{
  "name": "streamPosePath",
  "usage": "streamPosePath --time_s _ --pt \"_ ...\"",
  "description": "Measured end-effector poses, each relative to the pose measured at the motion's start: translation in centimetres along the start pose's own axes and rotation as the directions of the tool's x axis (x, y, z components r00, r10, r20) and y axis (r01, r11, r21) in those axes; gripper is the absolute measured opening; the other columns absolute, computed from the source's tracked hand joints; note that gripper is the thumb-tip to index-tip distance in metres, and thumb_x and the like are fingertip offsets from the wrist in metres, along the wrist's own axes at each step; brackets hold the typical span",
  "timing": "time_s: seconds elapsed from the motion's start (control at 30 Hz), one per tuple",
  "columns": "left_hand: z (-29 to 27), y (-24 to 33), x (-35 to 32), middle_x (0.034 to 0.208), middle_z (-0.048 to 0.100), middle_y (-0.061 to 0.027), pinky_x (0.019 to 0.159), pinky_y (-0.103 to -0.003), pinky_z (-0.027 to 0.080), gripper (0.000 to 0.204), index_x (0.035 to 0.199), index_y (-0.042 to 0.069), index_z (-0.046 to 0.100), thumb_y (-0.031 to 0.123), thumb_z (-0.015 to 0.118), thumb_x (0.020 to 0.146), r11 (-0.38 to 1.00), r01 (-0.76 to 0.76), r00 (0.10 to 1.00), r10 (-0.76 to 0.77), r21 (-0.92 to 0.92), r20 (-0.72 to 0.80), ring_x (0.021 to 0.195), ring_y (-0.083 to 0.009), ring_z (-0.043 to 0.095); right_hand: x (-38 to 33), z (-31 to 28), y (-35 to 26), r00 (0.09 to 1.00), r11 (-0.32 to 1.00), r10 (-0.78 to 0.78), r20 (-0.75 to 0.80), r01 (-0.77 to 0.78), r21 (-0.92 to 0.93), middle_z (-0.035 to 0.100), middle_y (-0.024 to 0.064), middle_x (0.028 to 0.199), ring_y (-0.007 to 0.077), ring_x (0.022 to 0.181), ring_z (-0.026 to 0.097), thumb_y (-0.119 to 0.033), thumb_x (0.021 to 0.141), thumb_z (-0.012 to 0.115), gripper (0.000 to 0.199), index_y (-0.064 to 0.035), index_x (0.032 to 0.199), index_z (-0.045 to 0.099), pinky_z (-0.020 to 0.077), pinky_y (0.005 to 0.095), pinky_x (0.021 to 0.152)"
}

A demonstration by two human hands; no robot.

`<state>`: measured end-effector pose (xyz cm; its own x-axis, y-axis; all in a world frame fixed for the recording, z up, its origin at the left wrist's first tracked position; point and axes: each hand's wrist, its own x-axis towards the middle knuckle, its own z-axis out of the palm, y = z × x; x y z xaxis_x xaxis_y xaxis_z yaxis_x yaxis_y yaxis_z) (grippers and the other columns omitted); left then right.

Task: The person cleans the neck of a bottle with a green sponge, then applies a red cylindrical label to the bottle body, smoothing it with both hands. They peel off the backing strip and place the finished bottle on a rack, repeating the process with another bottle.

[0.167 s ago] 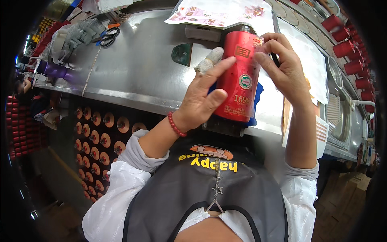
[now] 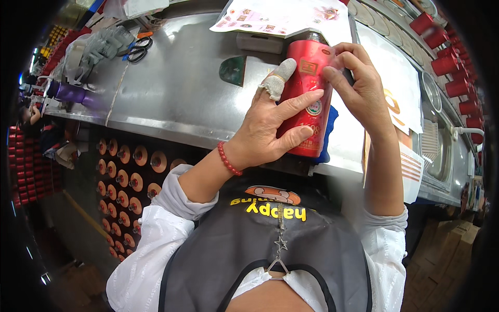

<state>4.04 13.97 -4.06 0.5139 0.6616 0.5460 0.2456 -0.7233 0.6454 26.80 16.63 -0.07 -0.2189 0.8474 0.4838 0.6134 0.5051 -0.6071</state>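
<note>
A red bottle (image 2: 301, 117) with gold and green-and-white printed marks lies on a blue cloth (image 2: 331, 119), its clear neck pointing away from me. Across its front rests my left hand (image 2: 265, 122), index finger and thumb stretched out and apart on the surface. One finger of that hand wears a whitish cover (image 2: 278, 78) and reaches the bottle's left edge. At the upper right edge, my right hand (image 2: 358, 83) has thumb and fingers bent together in a pinch. A thin clear film seems to run along that edge; what the fingertips hold is mostly hidden.
Printed decal sheets (image 2: 291, 18) lie beyond the bottle, over a pale box (image 2: 260, 42). A dark green plate (image 2: 232, 70) and black-handled scissors (image 2: 139, 49) are on the metal counter (image 2: 166, 78). Several red bottles (image 2: 449, 65) line the right, near a sink (image 2: 442, 156).
My left hand has shifted right and laid its index finger and thumb farther over the bottle's front. My right hand has moved slightly left, still pinching at the edge.
</note>
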Motion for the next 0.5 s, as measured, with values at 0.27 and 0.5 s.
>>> streamPosePath --time_s 0.27,0.5 --pt "-1.1 -0.1 -0.1 0.154 0.031 -0.0316 0.117 -0.049 0.027 0.059 0.141 0.013 0.059 0.044 0.066 0.092 0.999 0.023 0.999 -0.021 -0.037 0.046 0.141 -0.0468 0.034 0.2 0.3 0.2 0.991 0.999 -0.006 -0.131 -0.001 -0.05 0.061 0.0161 0.112 0.0269 0.104 0.062 -0.011 0.09 0.071 0.014 -0.0007 0.089 0.061 0.0506 0.0363 0.087" --pt "-1.2 -1.8 2.8 0.15 0.037 -0.032 0.117 -0.053 0.026 0.066 0.145 0.012 0.054 0.052 0.062 0.093 0.987 0.003 1.0 -0.005 0.159 0.012 0.137 -0.0474 0.037 -2.2 1.3 -3.0 0.993 0.978 -0.07 -0.098 0.05 -0.201 0.053 0.0192 0.131 0.0347 0.112 0.055 -0.01 0.085 0.074 0.04 -0.006 0.125 0.068 0.0481 0.0427 0.096"
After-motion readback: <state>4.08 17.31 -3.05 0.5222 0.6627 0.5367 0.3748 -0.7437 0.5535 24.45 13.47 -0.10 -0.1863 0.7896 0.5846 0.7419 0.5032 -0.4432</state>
